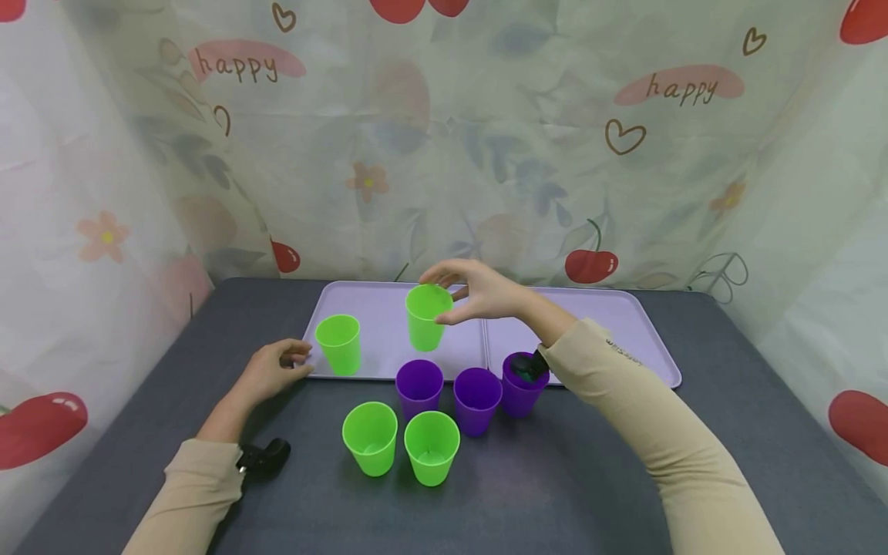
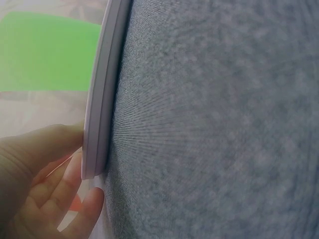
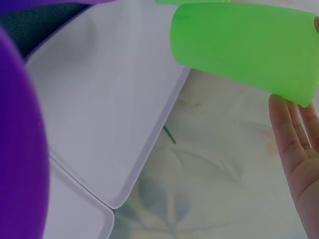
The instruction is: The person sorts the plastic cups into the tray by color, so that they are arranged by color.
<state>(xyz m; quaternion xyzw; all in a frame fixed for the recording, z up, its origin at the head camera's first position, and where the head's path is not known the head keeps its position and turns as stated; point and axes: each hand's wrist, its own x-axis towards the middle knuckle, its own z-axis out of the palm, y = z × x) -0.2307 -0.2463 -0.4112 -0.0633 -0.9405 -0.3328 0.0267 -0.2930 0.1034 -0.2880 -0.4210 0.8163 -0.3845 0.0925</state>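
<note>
Right hand (image 1: 486, 290) on a green cup (image 1: 423, 330), left hand (image 1: 273, 371) at the left tray (image 1: 380, 339).
With twelve on the far side, the right thumb and fingers pinch the cup, spread to its width, over that tray; I can't tell if its base touches. From it, a second green cup (image 1: 341, 354) stands at eight o'clock, three purple cups (image 1: 475, 412) from four to six. The left thumb and bent fingers grip the tray's corner.

Downward-forward head view, 2 wrist close-ups
</note>
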